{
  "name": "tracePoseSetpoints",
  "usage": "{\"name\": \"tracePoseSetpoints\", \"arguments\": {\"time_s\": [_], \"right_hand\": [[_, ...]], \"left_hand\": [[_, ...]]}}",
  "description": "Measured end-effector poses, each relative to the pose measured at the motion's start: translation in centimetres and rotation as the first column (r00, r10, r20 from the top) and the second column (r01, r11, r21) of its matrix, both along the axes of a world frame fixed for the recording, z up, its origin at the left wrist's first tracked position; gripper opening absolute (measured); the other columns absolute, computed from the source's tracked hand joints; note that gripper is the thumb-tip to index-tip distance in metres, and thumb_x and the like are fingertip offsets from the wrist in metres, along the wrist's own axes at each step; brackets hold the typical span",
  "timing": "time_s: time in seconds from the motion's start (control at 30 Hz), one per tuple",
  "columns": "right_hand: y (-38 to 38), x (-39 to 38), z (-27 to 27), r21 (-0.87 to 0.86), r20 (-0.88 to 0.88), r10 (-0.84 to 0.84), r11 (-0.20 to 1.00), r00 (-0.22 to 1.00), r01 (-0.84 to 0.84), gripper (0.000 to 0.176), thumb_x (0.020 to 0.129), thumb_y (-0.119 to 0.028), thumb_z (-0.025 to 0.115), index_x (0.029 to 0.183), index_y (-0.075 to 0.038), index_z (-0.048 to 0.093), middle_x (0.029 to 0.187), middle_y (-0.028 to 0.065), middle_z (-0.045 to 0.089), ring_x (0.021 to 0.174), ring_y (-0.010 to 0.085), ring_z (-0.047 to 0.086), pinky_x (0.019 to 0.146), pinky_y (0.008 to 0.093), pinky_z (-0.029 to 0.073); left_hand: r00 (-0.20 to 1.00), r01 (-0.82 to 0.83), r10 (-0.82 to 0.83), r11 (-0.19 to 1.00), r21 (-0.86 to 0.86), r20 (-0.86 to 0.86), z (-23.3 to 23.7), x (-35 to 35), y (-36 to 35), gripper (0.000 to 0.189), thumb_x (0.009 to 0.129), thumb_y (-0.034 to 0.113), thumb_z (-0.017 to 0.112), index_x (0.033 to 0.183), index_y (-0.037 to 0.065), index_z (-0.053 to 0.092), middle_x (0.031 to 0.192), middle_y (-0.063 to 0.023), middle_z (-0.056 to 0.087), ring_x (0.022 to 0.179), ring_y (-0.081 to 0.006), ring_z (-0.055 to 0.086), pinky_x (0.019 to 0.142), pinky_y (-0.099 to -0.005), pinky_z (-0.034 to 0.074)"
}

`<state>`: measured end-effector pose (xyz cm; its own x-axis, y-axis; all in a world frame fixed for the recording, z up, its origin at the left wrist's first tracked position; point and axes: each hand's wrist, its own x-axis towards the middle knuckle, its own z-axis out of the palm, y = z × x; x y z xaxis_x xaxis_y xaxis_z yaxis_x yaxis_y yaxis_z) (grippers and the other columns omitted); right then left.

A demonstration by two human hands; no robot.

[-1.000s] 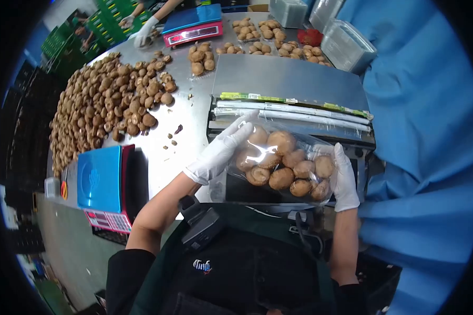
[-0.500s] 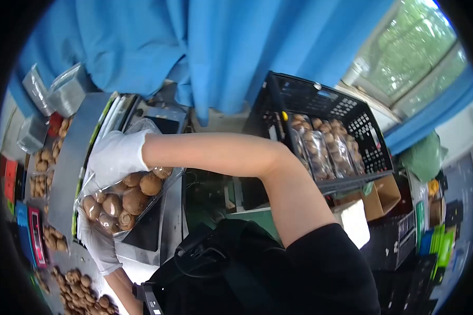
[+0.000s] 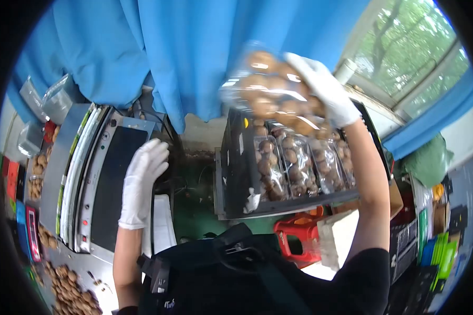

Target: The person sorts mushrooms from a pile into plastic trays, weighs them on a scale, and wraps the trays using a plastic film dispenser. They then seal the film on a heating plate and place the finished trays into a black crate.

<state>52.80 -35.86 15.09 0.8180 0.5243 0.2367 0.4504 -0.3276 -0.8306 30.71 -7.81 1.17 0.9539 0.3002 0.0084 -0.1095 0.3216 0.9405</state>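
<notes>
My right hand [image 3: 323, 89], in a white glove, grips the edge of a film-wrapped pack of brown mushrooms [image 3: 273, 89]. The pack is tilted and a little blurred, held up over the black plastic crate [image 3: 315, 201]. Inside the crate, wrapped mushroom packs [image 3: 297, 165] stand in a row side by side. My left hand [image 3: 143, 178], also gloved in white, has its fingers stretched out and holds nothing. It hovers by the right edge of the wrapping machine's dark plate [image 3: 115, 184].
Loose mushrooms [image 3: 71, 289] lie on the metal table at the lower left. Clear plastic trays [image 3: 58, 97] are stacked at the far left. A red stool [image 3: 299, 239] stands under the crate's front. Blue curtains [image 3: 194, 47] hang behind.
The mushroom pack has gone from the wrapping machine to above the crate in my right hand. My left hand has let go of it and moved up. The view has turned right.
</notes>
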Motion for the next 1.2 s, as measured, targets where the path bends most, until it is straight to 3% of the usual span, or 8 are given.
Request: {"name": "tracePoseSetpoints", "arguments": {"time_s": [0.13, 0.17, 0.37, 0.5, 0.8, 0.87, 0.97, 1.2], "right_hand": [[-7.9, 7.4, -4.5, -0.267, 0.135, -0.305, 0.905, 0.943, 0.331, 0.048, 0.087, -0.049, 0.055, 0.083, -0.002, 0.058, 0.068, 0.0041, 0.053, 0.066, 0.0102, 0.047, 0.061, 0.0270, 0.042], [-8.8, 9.3, -7.1, -0.176, 0.110, -0.221, 0.955, 0.969, 0.238, 0.051, 0.085, -0.052, 0.056, 0.083, -0.001, 0.058, 0.069, 0.0045, 0.053, 0.068, 0.0116, 0.048, 0.064, 0.0283, 0.042], [-5.9, 13.8, -15.4, -0.512, 0.017, 0.021, 0.859, 1.000, -0.009, 0.063, 0.083, -0.063, 0.049, 0.089, -0.001, 0.059, 0.077, 0.0158, 0.060, 0.081, 0.0321, 0.058, 0.078, 0.0365, 0.044], [-3.6, 14.6, -17.2, -0.591, -0.035, 0.066, 0.804, 0.997, -0.074, 0.065, 0.083, -0.065, 0.045, 0.089, -0.002, 0.060, 0.080, 0.0162, 0.062, 0.084, 0.0308, 0.059, 0.078, 0.0364, 0.044], [-3.8, 14.3, -21.8, -0.560, 0.432, 0.223, 0.826, 0.874, 0.066, 0.060, 0.085, -0.057, 0.048, 0.104, -0.002, 0.062, 0.096, 0.0175, 0.065, 0.089, 0.0340, 0.062, 0.082, 0.0394, 0.048], [-3.9, 12.5, -19.5, -0.688, 0.180, 0.266, 0.722, 0.947, -0.072, 0.075, 0.080, -0.061, 0.053, 0.127, -0.002, 0.050, 0.126, 0.0223, 0.051, 0.115, 0.0336, 0.051, 0.097, 0.0365, 0.041], [-4.6, 11.8, -20.1, -0.785, 0.107, 0.410, 0.594, 0.906, -0.176, 0.095, 0.070, -0.061, 0.063, 0.140, -0.004, 0.032, 0.143, 0.0222, 0.030, 0.128, 0.0378, 0.036, 0.106, 0.0361, 0.032], [-4.9, 11.1, -20.8, -0.746, 0.156, 0.436, 0.640, 0.886, -0.184, 0.085, 0.069, -0.039, 0.072, 0.138, -0.007, 0.036, 0.143, 0.0207, 0.030, 0.127, 0.0379, 0.036, 0.106, 0.0406, 0.032]], "left_hand": [[0.984, -0.013, 0.005, 0.999, -0.042, -0.179, -3.8, 1.4, -4.5, 0.045, 0.095, 0.035, 0.046, 0.124, 0.001, 0.050, 0.123, -0.0151, 0.056, 0.115, -0.0250, 0.053, 0.096, -0.0362, 0.041], [0.977, -0.009, 0.004, 1.000, -0.023, -0.215, -4.3, 1.6, -5.6, 0.043, 0.094, 0.035, 0.047, 0.123, 0.002, 0.051, 0.122, -0.0148, 0.057, 0.114, -0.0246, 0.054, 0.096, -0.0362, 0.041], [0.924, -0.102, 0.121, 0.992, 0.073, -0.362, -5.9, 0.6, -9.6, 0.032, 0.096, 0.028, 0.046, 0.114, 0.003, 0.058, 0.113, -0.0109, 0.062, 0.106, -0.0191, 0.058, 0.091, -0.0327, 0.044], [0.886, -0.164, 0.185, 0.983, 0.085, -0.426, -6.7, -1.3, -9.8, 0.030, 0.095, 0.026, 0.049, 0.112, 0.003, 0.058, 0.110, -0.0090, 0.063, 0.105, -0.0180, 0.059, 0.090, -0.0310, 0.045], [0.853, -0.228, 0.235, 0.971, 0.071, -0.466, -9.2, -3.8, -9.5, 0.030, 0.096, 0.027, 0.047, 0.111, 0.003, 0.059, 0.108, -0.0085, 0.064, 0.104, -0.0168, 0.060, 0.088, -0.0287, 0.045], [0.850, -0.228, 0.234, 0.971, 0.070, -0.472, -9.5, -4.0, -9.4, 0.030, 0.096, 0.027, 0.047, 0.112, 0.003, 0.059, 0.108, -0.0084, 0.064, 0.103, -0.0167, 0.060, 0.088, -0.0288, 0.045], [0.861, -0.203, 0.212, 0.977, 0.069, -0.462, -9.6, -3.9, -9.3, 0.031, 0.096, 0.027, 0.047, 0.112, 0.003, 0.058, 0.108, -0.0089, 0.064, 0.102, -0.0164, 0.060, 0.088, -0.0286, 0.045], [0.849, -0.179, 0.191, 0.981, 0.072, -0.492, -9.9, -4.1, -9.8, 0.034, 0.095, 0.030, 0.049, 0.112, 0.003, 0.059, 0.106, -0.0095, 0.065, 0.098, -0.0173, 0.061, 0.086, -0.0301, 0.046]]}}
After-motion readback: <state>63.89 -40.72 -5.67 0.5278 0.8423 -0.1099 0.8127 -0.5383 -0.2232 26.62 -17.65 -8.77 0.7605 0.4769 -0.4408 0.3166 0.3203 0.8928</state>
